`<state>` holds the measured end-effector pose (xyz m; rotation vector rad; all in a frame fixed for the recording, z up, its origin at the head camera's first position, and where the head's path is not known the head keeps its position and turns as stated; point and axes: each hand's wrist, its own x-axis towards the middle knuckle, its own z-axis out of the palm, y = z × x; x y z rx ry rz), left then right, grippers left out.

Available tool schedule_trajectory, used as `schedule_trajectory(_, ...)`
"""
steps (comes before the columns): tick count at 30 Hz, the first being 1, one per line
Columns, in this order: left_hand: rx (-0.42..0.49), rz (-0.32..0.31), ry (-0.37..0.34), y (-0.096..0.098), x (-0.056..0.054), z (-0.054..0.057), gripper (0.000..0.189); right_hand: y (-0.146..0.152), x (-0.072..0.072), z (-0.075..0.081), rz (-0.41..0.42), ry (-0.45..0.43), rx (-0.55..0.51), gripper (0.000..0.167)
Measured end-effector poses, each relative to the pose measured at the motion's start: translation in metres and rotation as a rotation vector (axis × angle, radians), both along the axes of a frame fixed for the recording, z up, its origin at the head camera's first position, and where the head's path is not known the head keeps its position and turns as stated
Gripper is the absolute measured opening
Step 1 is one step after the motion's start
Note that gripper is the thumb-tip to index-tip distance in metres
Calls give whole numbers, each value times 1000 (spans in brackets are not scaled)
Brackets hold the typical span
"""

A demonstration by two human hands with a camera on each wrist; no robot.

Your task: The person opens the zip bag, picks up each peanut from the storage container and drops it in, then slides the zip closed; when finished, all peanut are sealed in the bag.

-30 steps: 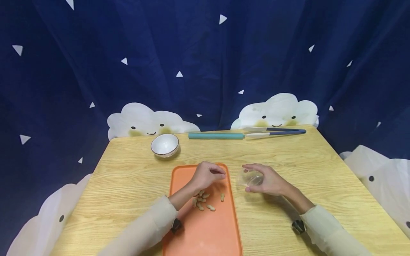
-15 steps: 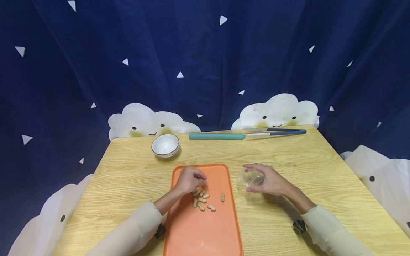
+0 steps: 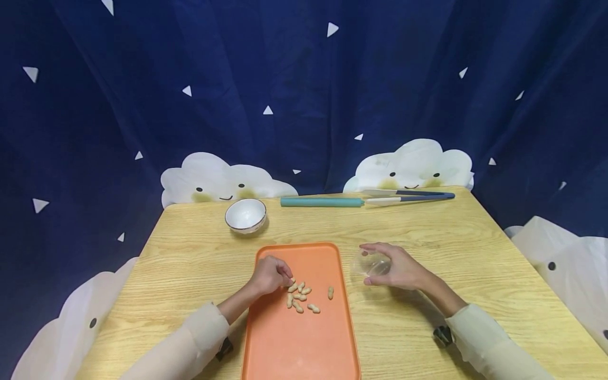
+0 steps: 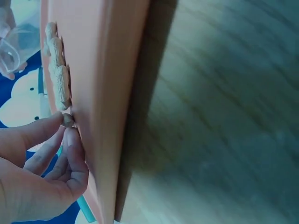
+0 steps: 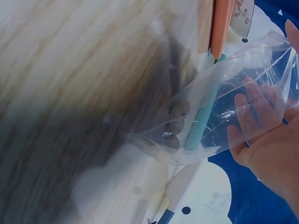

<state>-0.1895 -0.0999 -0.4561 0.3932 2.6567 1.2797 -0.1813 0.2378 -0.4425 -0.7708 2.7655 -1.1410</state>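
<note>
My left hand reaches over the left side of the orange tray. Its thumb and a finger pinch a peanut at the edge of a small group of peanuts. One more peanut lies apart, near the tray's right rim. To the right of the tray, my right hand holds a clear plastic bag, thumb and index finger spread at its mouth. A couple of brown lumps, apparently peanuts, show through the bag's film.
A white bowl stands at the back left of the wooden table. Along the back edge lie a teal stick and blue-and-white tongs. A dark blue curtain hangs behind the table.
My left hand has moved left and nearer across the tray, from beside its right rim to the peanut group, where it now pinches a peanut. My right hand and the bag have stayed put.
</note>
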Motion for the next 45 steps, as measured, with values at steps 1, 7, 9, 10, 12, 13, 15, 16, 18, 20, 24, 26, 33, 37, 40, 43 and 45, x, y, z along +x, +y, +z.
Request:
schedule_trajectory(1,-7,-2,0,0,0,-1,6,0,0,-1,1,2,0,77)
schedule_trajectory(7,-31,-7,23,0,0,-2,6,-1,0,-4,8,5,-6,79)
schedule_trajectory(9,-39,-8,36,0,-1,-1,4,-1,0,-5,8,2,-12,79)
schedule_trajectory(10,-35,-6,36,1,-1,-1,4,0,0,-6,9,0,-14,79)
schedule_trajectory(12,-37,2,44,2,-2,1,3,0,-1,-7,10,-3,-17,79)
schedule_trajectory(13,-40,11,45,3,-3,3,4,0,-1,-7,11,-4,-18,79)
schedule_trajectory(15,-43,29,43,4,-4,6,5,0,-1,-8,11,-3,-19,79)
schedule_trajectory(16,-48,39,44,6,-5,8,6,1,-1,-8,10,-1,-19,78)
schedule_trajectory(18,-54,57,41,8,-7,13,7,1,-1,-9,8,5,-19,78)
schedule_trajectory(20,-48,59,48,12,-9,18,7,1,-1,-9,4,8,-17,77)
schedule_trajectory(24,13,39,49,22,-12,27,5,0,0,-8,-4,3,-13,78)
schedule_trajectory(26,53,34,38,28,-13,32,4,-1,0,-8,-6,-1,-12,78)
schedule_trajectory(33,144,27,-4,49,-15,47,7,-3,-1,-7,-2,5,-15,77)
schedule_trajectory(37,179,-20,-23,66,-14,51,9,-3,-2,-7,-3,12,-8,76)
schedule_trajectory(40,199,-52,-27,81,-12,52,11,-4,-2,-6,0,18,-7,75)
schedule_trajectory(43,217,-72,-40,94,-10,50,12,-4,-2,-5,3,22,-10,75)
schedule_trajectory(45,230,-79,-59,102,-8,48,12,-5,-3,-5,4,23,-11,76)
